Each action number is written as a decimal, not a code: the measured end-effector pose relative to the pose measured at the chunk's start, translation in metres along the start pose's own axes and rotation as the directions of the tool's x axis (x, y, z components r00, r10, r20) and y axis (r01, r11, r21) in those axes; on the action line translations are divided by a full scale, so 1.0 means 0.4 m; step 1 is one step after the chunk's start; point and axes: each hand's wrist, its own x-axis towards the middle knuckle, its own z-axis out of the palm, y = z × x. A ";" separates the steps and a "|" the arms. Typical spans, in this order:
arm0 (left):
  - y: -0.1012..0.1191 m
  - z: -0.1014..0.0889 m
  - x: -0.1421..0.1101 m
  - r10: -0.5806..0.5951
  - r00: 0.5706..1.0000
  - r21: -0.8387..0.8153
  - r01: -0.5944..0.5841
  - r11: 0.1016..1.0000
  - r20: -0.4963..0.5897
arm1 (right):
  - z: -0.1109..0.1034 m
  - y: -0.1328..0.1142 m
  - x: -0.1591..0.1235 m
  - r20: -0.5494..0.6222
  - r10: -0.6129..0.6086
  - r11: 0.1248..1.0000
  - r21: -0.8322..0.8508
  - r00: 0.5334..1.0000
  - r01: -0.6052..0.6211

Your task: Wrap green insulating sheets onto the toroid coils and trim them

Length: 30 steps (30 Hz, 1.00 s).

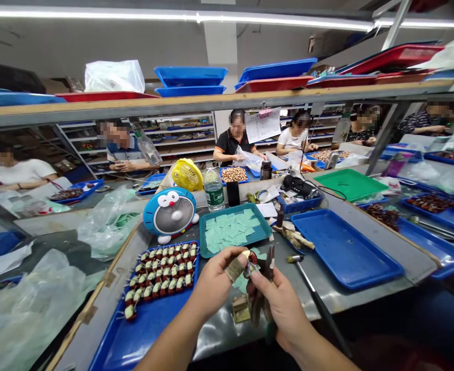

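Observation:
My left hand (215, 281) pinches a small copper-wound coil (253, 257) between thumb and fingers, with a tape-like wrap on one finger. My right hand (284, 304) is closed around a pair of pliers (269, 262), jaws pointing up, and its thumb reaches to the coil; the pliers' handles are partly hidden and blurred. Left of my hands, a blue tray (124, 342) bears rows of finished-looking coils (161, 273) with pale tops and wire leads. Just beyond them lies a teal tray (264, 233) of pale green paper pieces (230, 229). A small metal block (241, 309) sits below the coil.
A small hammer (312, 288) lies right of my hands, beside a blue tray (350, 252). A cartoon-faced fan (170, 212), a water bottle (214, 190) and a phone (233, 195) stand behind. A shelf (219, 105) spans overhead; co-workers sit across the bench.

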 end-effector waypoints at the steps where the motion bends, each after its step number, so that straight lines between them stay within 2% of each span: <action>1: -0.001 -0.007 -0.008 0.049 0.999 0.057 -0.049 0.997 0.004 | -0.004 0.001 -0.002 0.004 0.015 1.000 0.021 1.000 -0.015; 4: -0.006 -0.028 -0.031 0.209 0.974 0.298 -0.225 0.928 0.083 | -0.010 0.002 -0.012 0.030 0.086 0.989 0.121 0.996 -0.089; 7: -0.019 -0.035 -0.039 0.359 0.919 0.537 -0.388 0.749 0.163 | -0.002 0.003 -0.024 0.053 0.117 0.979 0.163 0.992 -0.124; 10: -0.036 -0.033 -0.028 0.479 0.859 0.658 -0.468 0.590 0.182 | 0.006 0.009 -0.034 0.032 0.089 0.989 0.113 0.996 -0.092; 13: -0.050 -0.034 -0.018 0.536 0.819 0.708 -0.501 0.497 0.204 | 0.012 0.016 -0.040 0.014 0.091 0.993 0.079 0.996 -0.091; 16: -0.057 -0.037 -0.019 0.559 0.803 0.712 -0.515 0.477 0.207 | 0.018 0.020 -0.045 0.004 0.097 0.993 0.072 0.995 -0.097; 24: -0.057 -0.034 -0.034 0.600 0.781 0.685 -0.532 0.498 0.171 | 0.034 0.021 -0.056 -0.049 0.069 0.996 0.064 0.996 -0.066; 30: -0.060 -0.035 -0.033 0.609 0.776 0.695 -0.529 0.488 0.163 | 0.033 0.030 -0.059 -0.030 0.066 0.996 0.065 0.997 -0.064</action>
